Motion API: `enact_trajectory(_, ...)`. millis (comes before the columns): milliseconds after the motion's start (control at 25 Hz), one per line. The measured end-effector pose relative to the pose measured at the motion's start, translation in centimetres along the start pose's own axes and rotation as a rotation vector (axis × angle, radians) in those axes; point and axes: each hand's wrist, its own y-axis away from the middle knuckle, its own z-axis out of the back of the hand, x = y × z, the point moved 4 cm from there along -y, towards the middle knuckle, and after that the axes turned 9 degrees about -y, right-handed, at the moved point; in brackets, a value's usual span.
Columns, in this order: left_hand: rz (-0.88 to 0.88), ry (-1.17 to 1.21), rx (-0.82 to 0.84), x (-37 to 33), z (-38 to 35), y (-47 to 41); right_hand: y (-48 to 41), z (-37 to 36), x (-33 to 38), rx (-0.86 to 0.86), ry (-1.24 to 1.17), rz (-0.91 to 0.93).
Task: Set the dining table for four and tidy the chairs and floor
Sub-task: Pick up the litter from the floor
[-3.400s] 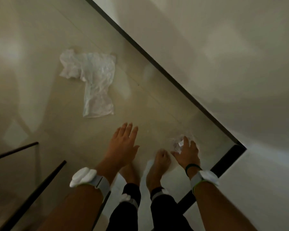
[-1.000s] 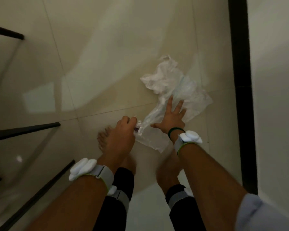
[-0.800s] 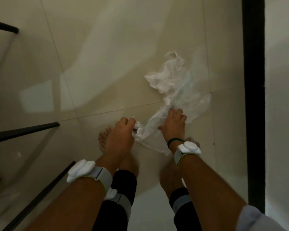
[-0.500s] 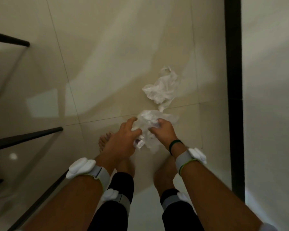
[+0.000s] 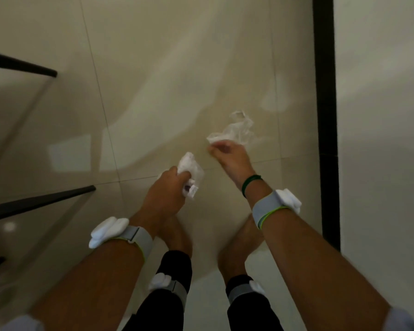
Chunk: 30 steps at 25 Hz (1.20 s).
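So our right hand (image 5: pixel 227 156) pinches the thin plastic bag (image 5: pixel 239 130), which trails away in front; our left hand (image 5: pixel 167 192) squeezes a crumpled wad (image 5: pixel 191 167).

Floor (image 5: pixel 153 91): glossy beige tiles, thin darker grout lines, pale milky reflections across them.
Strip (image 5: pixel 323 91): solid black, edging the floor on the right.
Wall (image 5: pixel 380 115): plain off-white, shading to grey.
Bars (image 5: pixel 34 201): black, matte.
Wad (image 5: pixel 189 166): white, a faint dark fleck low down.
Wrap (image 5: pixel 237 130): clear, turning milky white where bunched.
Wristbands (image 5: pixel 139 237): grey, lime-green edge, white pod on each.
Bracelet (image 5: pixel 250 183): dark green.
Trousers (image 5: pixel 170 306): black.
Ankle bands (image 5: pixel 239 291): grey, white pods.
Sleeve (image 5: pixel 402 321): pale blue-grey.
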Motion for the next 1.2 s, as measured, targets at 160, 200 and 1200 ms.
enact_trajectory(160,0.037,0.009,0.013,2.2,-1.9,0.1,-4.7,2.0,-3.8,-0.335,0.69,-0.021)
enact_trajectory(200,0.036,0.008,0.026,2.6,-2.5,0.2,-5.6,1.9,-4.3,-0.316,0.681,-0.027)
enact_trajectory(1200,-0.039,0.136,-0.37,1.2,32.4,-0.7,5.7,-9.3,37.7,0.126,0.049,0.162)
